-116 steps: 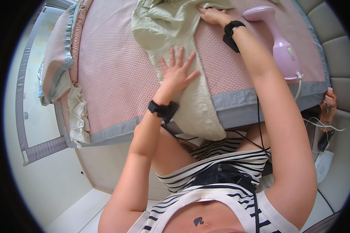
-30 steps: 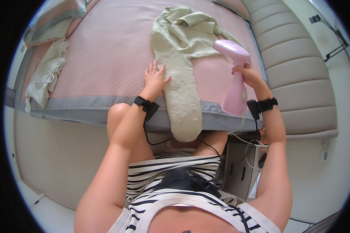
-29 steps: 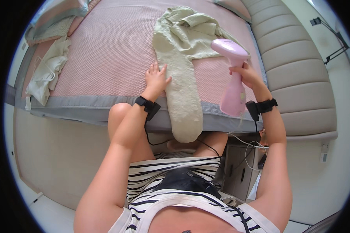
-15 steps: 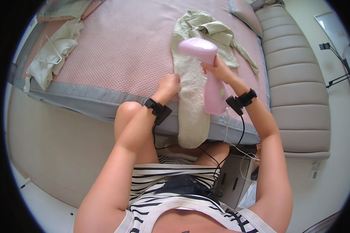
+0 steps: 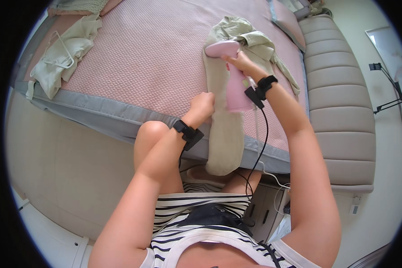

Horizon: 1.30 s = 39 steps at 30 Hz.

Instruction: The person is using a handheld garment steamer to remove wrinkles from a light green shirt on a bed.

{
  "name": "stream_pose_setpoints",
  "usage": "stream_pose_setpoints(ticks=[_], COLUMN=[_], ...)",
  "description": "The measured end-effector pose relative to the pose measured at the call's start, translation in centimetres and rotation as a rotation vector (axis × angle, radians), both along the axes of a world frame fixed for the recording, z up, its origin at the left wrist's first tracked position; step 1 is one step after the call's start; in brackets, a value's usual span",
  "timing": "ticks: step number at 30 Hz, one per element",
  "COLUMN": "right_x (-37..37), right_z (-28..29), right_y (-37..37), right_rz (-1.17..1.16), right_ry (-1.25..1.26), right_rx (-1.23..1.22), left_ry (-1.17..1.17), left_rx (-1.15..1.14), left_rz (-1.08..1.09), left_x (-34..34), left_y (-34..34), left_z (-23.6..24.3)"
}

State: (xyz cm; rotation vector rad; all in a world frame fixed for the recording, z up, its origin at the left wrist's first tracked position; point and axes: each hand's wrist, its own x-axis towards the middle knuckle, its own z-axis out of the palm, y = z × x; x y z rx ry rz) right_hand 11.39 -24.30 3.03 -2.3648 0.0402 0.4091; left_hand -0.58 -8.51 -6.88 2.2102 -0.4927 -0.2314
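A pale green garment [image 5: 226, 143] lies along the bed, one long part of it hanging over the front edge and the rest bunched toward the back. My right hand [image 5: 240, 63] is wrapped round the handle of a pink handheld garment steamer [image 5: 239, 96]. The steamer's head is over the upper stretch of the garment; whether it touches the cloth I cannot tell. At the garment's left edge, my left hand [image 5: 203, 106] is closed with fingers pinched on the fabric. A white cord runs down from the steamer's base.
The bed has a pink quilted cover [image 5: 138, 58] with a grey border. On its left corner lie a white cloth [image 5: 82, 42] and a white hanger [image 5: 70, 58]. A padded beige headboard [image 5: 339, 102] stands at right, with a drawer cabinet [image 5: 265, 207] below the bed's edge.
My right hand has moved the steamer up and slightly left along the garment, and its head is turned lower. My left hand stays at the garment's edge.
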Motion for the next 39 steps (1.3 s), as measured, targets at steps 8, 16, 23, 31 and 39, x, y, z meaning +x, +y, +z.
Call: stream_pose_setpoints(ticks=[8,16,23,31,39], right_x=[0.1,-5.7,-5.3,-1.1,-3.4], right_z=[-3.3,0.8,1.2,-1.7,2.4], right_y=[-0.9,-0.3,1.0,3.3,2.0], right_rz=[-0.203,-0.029,0.058,0.026,-0.023], right_ry=[-0.059,0.021,-0.188,-0.157,-0.063], right_rx=[-0.08,-0.278,-0.193,-0.391,-0.08], left_ry=[-0.071,-0.036,-0.062,0.068,0.003], left_rx=[-0.027,0.031,0.04,0.067,-0.044], left_rz=[-0.004,0.008,0.043,0.001,0.058], left_x=[0.1,0.1,0.1,0.2,0.9], left_y=[-0.4,0.5,-0.1,1.2,2.0], left_z=[-0.4,-0.3,-2.1,0.9,-0.7])
